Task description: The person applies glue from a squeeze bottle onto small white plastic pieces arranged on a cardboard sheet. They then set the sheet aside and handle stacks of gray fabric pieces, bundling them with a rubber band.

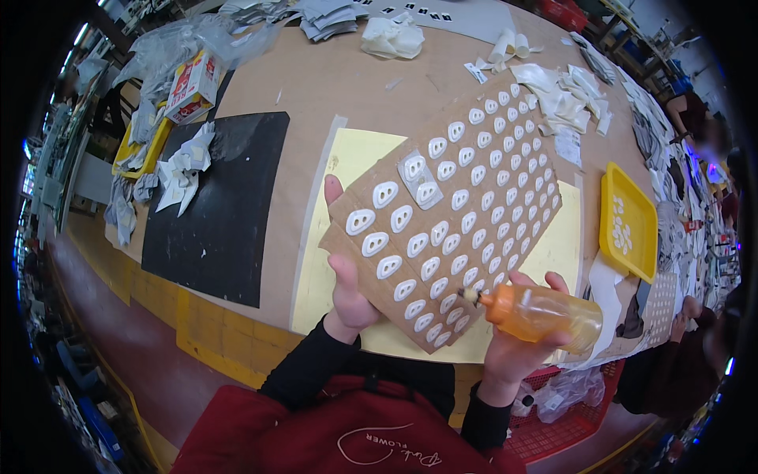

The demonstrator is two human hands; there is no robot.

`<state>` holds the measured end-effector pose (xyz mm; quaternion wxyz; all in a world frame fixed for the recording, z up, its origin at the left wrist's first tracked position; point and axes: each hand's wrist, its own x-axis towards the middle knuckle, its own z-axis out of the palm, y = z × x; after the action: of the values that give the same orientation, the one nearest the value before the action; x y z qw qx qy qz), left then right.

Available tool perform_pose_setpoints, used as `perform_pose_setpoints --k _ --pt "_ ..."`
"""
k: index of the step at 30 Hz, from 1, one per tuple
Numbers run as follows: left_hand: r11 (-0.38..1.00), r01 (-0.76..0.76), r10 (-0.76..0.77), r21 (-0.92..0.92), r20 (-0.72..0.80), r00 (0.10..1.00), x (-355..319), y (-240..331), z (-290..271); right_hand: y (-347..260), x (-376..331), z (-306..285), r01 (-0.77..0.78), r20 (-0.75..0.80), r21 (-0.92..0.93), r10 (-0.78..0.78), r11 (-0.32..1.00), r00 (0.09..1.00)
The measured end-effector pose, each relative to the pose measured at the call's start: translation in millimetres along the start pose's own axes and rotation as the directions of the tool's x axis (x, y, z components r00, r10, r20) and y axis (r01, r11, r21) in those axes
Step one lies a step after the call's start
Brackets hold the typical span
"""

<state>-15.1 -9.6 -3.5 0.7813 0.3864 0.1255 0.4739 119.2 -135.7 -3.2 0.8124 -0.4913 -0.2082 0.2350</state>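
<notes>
Left hand [347, 276] – fingers behind the cardboard sheet [450, 213], only thumb and palm show. Right hand [517, 347] – palm covered by the orange bottle [541, 314]. Yellow tray [628, 225] contents too small to identify. Bench [316, 87] far edge cut off at the rim.
</notes>
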Motion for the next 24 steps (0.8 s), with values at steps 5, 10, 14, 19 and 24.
perform_pose_setpoints --k 5,10,14,19,24 --pt "0.962 0.200 -0.178 -0.186 0.129 0.975 -21 -32 -40 3 6 32 0.030 0.071 -0.109 -0.022 0.994 0.997" --pt "0.924 0.285 -0.240 -0.255 0.193 0.951 -23 -38 -46 10 11 38 0.099 0.082 -0.225 -0.082 0.969 0.993" --pt "0.909 0.305 -0.254 -0.286 0.202 0.946 -22 -36 -43 8 12 41 0.116 0.103 -0.235 -0.094 0.965 0.990" --pt "0.900 0.289 -0.226 -0.327 0.218 0.949 -18 -35 -38 9 8 40 0.211 0.169 -0.273 -0.169 0.939 0.971" --pt "0.901 0.294 -0.224 -0.319 0.238 0.945 -16 -35 -34 6 -2 32 0.202 0.268 -0.141 -0.159 0.969 0.950"
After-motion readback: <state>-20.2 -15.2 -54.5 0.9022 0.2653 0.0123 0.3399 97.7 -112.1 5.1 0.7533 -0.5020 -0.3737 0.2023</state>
